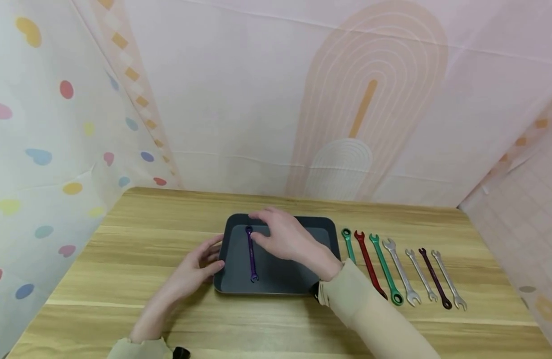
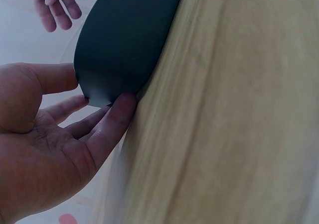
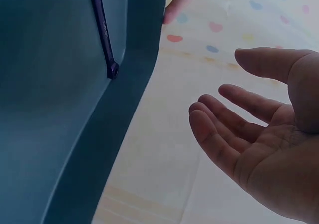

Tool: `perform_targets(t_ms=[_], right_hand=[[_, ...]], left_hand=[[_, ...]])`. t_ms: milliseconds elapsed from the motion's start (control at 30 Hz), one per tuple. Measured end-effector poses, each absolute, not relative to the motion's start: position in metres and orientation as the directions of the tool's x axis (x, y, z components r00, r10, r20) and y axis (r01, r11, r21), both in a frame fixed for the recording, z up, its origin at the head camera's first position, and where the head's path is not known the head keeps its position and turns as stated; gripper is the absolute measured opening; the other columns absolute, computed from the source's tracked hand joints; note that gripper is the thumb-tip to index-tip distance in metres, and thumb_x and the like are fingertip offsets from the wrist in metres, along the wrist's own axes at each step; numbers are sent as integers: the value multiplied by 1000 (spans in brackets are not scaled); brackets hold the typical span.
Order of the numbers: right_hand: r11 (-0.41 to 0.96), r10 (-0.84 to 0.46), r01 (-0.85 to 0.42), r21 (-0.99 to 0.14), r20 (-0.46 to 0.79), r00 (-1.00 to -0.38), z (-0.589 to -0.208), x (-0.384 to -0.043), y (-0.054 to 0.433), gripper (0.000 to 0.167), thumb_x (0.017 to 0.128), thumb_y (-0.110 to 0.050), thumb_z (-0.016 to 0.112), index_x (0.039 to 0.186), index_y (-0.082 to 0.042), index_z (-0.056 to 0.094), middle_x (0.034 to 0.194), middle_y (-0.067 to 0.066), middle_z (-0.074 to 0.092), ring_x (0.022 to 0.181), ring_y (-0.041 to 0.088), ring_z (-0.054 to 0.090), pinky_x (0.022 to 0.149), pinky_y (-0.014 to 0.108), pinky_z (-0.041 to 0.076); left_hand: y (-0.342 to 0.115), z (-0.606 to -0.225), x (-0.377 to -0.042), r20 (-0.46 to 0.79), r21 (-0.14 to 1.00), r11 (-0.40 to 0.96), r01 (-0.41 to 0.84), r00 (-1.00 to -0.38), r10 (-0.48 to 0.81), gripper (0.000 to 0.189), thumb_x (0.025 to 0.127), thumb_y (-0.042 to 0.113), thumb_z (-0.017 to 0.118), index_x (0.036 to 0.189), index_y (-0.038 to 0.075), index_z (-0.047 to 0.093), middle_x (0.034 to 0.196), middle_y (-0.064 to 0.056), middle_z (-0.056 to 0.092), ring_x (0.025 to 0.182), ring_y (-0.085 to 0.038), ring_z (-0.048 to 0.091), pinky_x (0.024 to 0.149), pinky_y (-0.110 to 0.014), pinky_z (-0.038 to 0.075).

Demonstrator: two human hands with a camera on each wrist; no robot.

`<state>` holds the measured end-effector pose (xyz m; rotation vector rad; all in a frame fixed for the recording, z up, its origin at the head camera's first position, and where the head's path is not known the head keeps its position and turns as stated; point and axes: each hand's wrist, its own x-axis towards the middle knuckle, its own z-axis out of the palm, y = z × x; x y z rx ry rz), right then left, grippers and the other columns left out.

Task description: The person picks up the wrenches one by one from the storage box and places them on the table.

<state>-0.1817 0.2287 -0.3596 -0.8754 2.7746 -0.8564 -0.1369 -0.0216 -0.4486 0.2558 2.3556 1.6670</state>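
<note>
A dark grey rectangular tray (image 1: 282,281) sits on the wooden table, and a purple combination wrench (image 1: 252,257) lies lengthwise near its left side. My left hand (image 1: 195,267) holds the tray's left side; in the left wrist view the thumb meets the rim while the fingers touch lower on the outer wall. Over the tray's middle and far edge hovers my right hand (image 1: 282,234), just right of the wrench's ring end. Its fingers (image 3: 219,127) are loosely bent and apart, with nothing between them in the right wrist view.
To the tray's right, several wrenches lie in a slanting row: a short-looking green one (image 1: 348,244), a red one (image 1: 370,264), another green (image 1: 387,269), silver ones (image 1: 402,271) and a dark purple one (image 1: 435,279). My right forearm partly covers the nearest. Patterned cloth (image 1: 235,99) backs the table.
</note>
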Motion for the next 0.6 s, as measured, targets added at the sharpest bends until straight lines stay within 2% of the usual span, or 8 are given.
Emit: perform_targets(t_ms=[300,600], right_hand=[[664,-552,-449,-598,13,-834,-368,-207,218,45,103,-20,67,146,-6,61,146,14,65,133,33,63,112,48,52],[712,-545,-431,-554,-51,-837,-384,-221,206,45,103,-18,67,146,-6,61,148,12,65,136,30,62,114,46,51]], left_hand=[[-21,-449,-137,-79,950,312,17,-953,292,68,106,3,58,165,-1,25,159,-38,42,144,-52,50,86,-25,59],[-22,-449,-136,-70,949,313,30,-951,302,67,105,3,58,164,-3,25,159,-39,42,144,-53,49,91,-26,59]])
